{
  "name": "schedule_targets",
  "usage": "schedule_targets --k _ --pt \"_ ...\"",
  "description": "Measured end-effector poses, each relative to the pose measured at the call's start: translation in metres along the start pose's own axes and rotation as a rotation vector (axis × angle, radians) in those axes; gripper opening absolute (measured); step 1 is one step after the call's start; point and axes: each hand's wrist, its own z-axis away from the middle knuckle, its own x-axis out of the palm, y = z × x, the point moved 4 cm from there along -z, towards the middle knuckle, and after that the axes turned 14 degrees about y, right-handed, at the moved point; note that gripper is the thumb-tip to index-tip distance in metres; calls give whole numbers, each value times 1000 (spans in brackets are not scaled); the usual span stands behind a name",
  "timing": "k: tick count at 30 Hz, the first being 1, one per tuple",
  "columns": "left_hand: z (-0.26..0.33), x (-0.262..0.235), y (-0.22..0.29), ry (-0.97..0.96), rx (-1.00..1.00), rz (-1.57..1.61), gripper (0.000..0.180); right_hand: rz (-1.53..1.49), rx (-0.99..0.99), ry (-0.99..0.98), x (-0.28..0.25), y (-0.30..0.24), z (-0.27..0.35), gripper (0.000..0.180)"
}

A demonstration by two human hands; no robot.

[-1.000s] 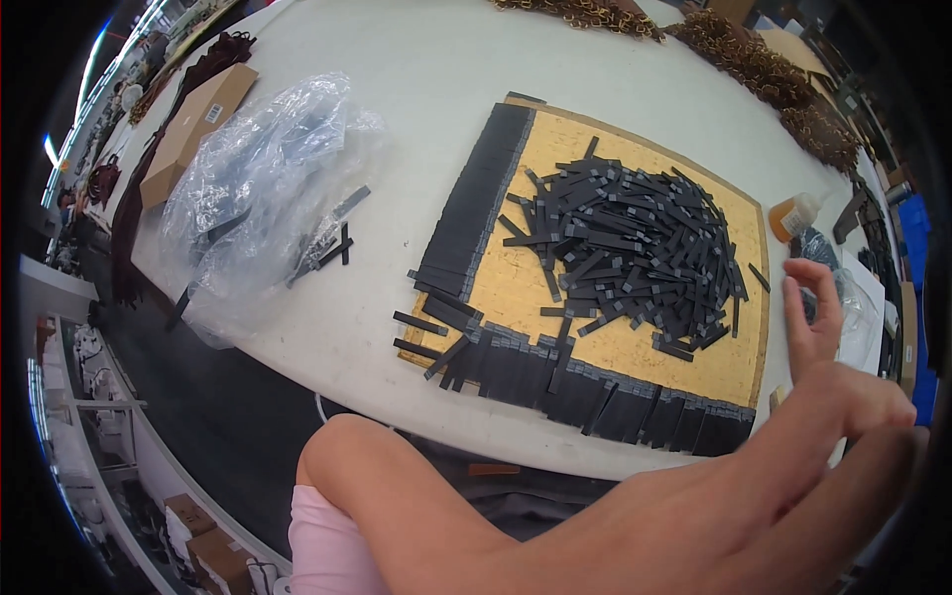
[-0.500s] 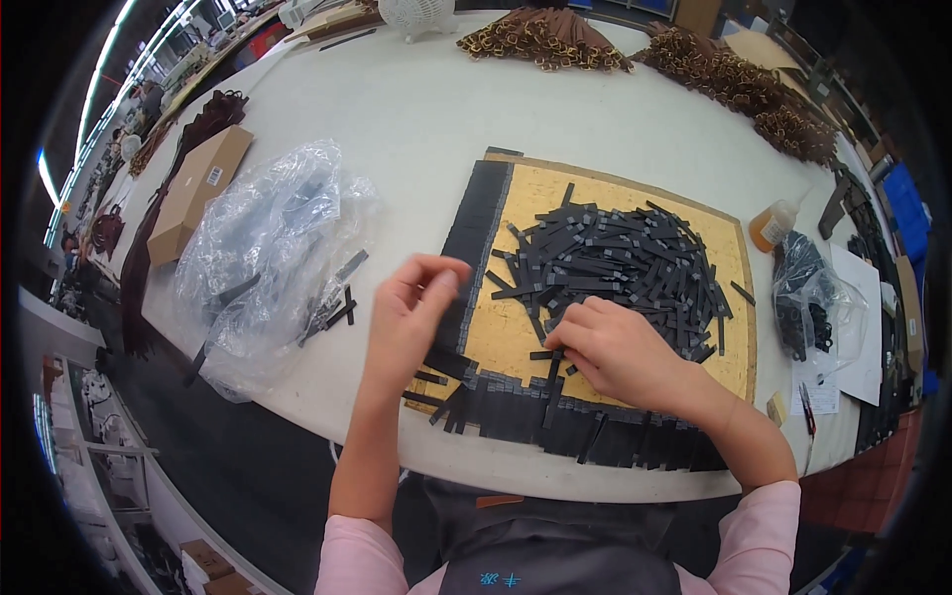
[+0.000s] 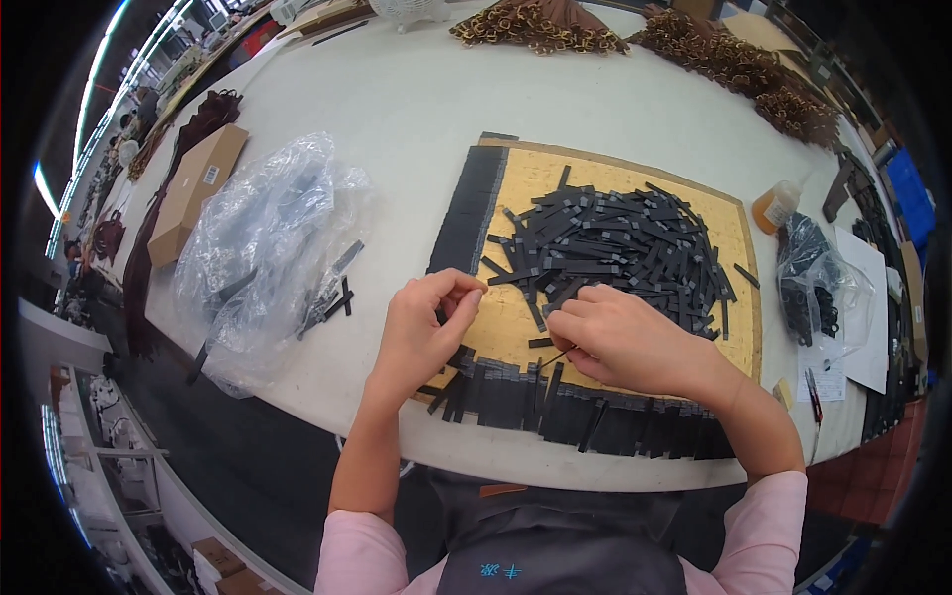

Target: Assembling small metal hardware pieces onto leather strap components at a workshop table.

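A pile of short black strips (image 3: 635, 243) with grey end patches lies on a yellow board (image 3: 504, 327). My right hand (image 3: 635, 342) is closed at the pile's near edge, pinching a thin black strip (image 3: 557, 357) seen almost edge-on. Left of the pile, my left hand (image 3: 426, 322) has its fingers curled with thumb and fingertips together; whatever they may hold is hidden. Black strips in a tight row (image 3: 466, 213) cover the board's left edge. Another row (image 3: 506, 397) runs along the near edge, with a few strips askew at its left end.
Crumpled clear plastic bags (image 3: 268, 258) with loose strips lie left, beside a cardboard box (image 3: 203, 188). To the right are a bottle of amber liquid (image 3: 773, 208), a bag of black parts (image 3: 805, 278) and red-handled snips (image 3: 814, 397). Brown straps with gold-coloured rings (image 3: 540, 30) lie far back.
My left hand has moved slightly right and down, toward my right hand. The right hand stays near the pile's edge, and a thin strip now shows at its fingertips.
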Motion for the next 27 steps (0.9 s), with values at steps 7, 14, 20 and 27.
schedule_targets --k 7,14,20,27 --pt "7 -37 -19 82 -184 161 15 -185 169 61 -17 5 11 8" --pt "39 10 80 -238 138 221 27 -622 381 76 -52 -16 22 17" --pt "42 55 98 -403 117 258 31 -638 563 160 -51 -9 56 20" --pt "26 76 90 -548 -116 779 12 -1097 847 536 -50 15 97 16"
